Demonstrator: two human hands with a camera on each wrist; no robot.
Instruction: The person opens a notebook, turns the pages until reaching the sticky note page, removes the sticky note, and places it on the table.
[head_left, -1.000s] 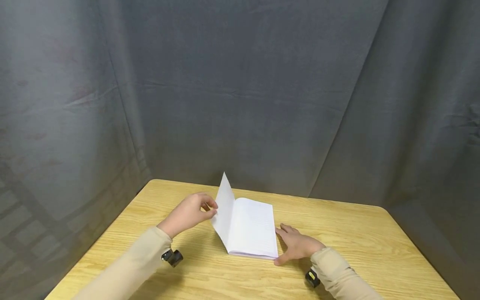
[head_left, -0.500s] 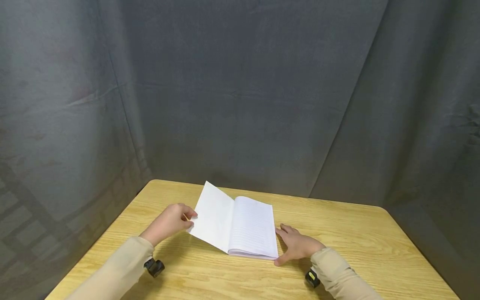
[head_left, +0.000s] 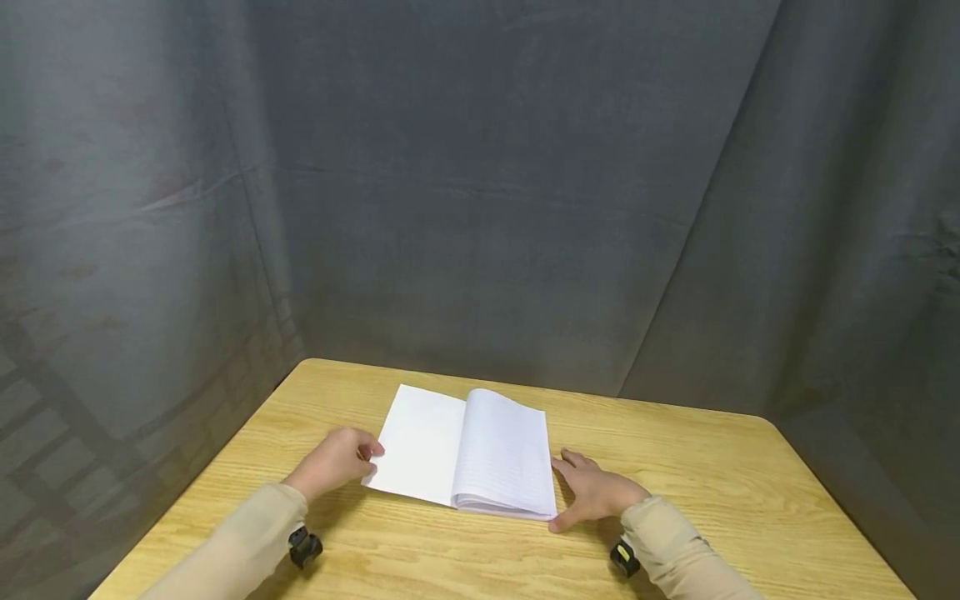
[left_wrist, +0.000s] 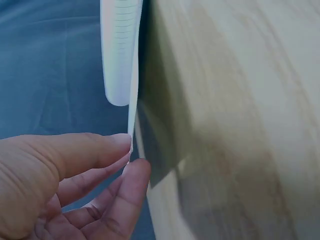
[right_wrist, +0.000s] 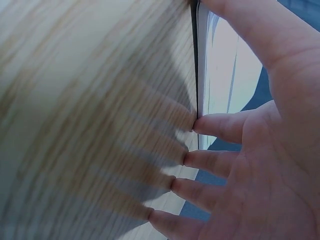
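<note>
A notebook (head_left: pixel 504 454) lies spread on the wooden table, its lined white pages to the right, curving up near the spine. Its plain white front cover (head_left: pixel 417 446) leans out to the left, close to the tabletop. My left hand (head_left: pixel 339 460) pinches the cover's outer edge between thumb and fingers; in the left wrist view a shadowed gap shows under the cover (left_wrist: pixel 134 95). At the right edge, my right hand (head_left: pixel 594 492) rests with fingers spread, the thumb by the near corner. In the right wrist view, several fingertips (right_wrist: pixel 192 159) touch the table beside the page block (right_wrist: pixel 202 65).
The light wooden table (head_left: pixel 712 492) extends on both sides of the notebook and in front of it. Grey cloth (head_left: pixel 480 200) hangs behind the table and along its sides. Each wrist wears a small black camera, such as the left one (head_left: pixel 304 547).
My left hand has swung the cover from nearly upright leftward and down toward the table. The pages near the spine bulge slightly more. My right hand has stayed in place.
</note>
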